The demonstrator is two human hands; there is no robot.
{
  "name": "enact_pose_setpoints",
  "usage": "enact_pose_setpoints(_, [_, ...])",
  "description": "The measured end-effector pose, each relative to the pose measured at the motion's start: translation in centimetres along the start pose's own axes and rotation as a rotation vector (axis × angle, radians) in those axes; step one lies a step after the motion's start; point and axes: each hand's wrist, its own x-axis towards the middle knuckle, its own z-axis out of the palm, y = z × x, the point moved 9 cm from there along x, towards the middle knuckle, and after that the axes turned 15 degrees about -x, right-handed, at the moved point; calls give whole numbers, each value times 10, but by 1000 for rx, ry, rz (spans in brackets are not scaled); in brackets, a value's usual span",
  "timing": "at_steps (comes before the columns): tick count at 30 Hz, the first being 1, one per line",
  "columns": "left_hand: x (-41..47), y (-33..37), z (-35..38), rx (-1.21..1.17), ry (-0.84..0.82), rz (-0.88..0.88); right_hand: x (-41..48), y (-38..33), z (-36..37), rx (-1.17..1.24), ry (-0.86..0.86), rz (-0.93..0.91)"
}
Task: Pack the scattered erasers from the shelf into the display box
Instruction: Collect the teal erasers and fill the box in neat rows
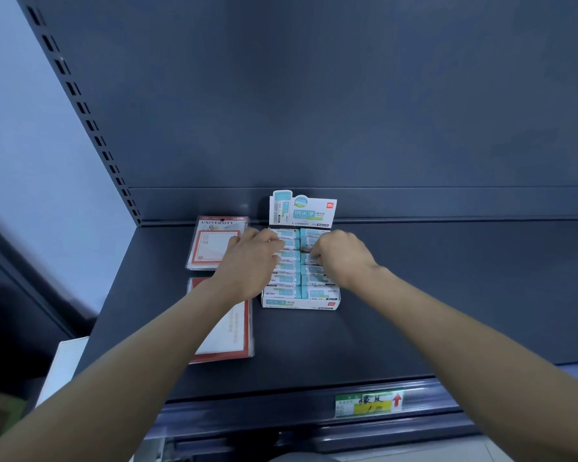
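A white and teal display box (299, 303) stands on the dark shelf (414, 295) with its printed header card upright at the back. Two columns of teal-sleeved erasers (286, 290) fill it. My left hand (252, 258) rests on the box's left side, fingers touching the left column near the back. My right hand (342, 256) is curled over the right column, its fingertips pinching an eraser (311, 260) in the middle of that column. No loose erasers show on the shelf around the box.
Two plastic-wrapped red-bordered certificate packs lie left of the box, one at the back (211, 243), one nearer me (226, 331) partly under my left forearm. A price label (369, 403) sits on the shelf's front rail. The shelf's back panel rises right behind the box.
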Motion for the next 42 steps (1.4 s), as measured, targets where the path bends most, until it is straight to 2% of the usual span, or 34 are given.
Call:
enact_pose_setpoints(5, [0, -3, 5, 11, -42, -11, 3, 13, -4, 117, -19, 55])
enact_pose_setpoints(8, [3, 2, 0, -22, -9, 20, 8, 26, -9, 137, 36, 100])
enact_pose_setpoints(19, [21, 15, 10, 24, -21, 85, 22, 18, 3, 251, -49, 37])
enact_pose_setpoints(23, [25, 16, 6, 21, 17, 100, 26, 34, -5, 374, -5, 114])
enact_pose_setpoints(27, [29, 21, 12, 94, -54, 94, 27, 49, -18, 375, 49, 159])
enact_pose_setpoints(35, [34, 31, 13, 127, -110, 121, 27, 40, -3, 249, -32, 82])
enact_pose_setpoints(42, [38, 32, 14, 112, -160, 142, 24, 39, 4, 237, -108, 59])
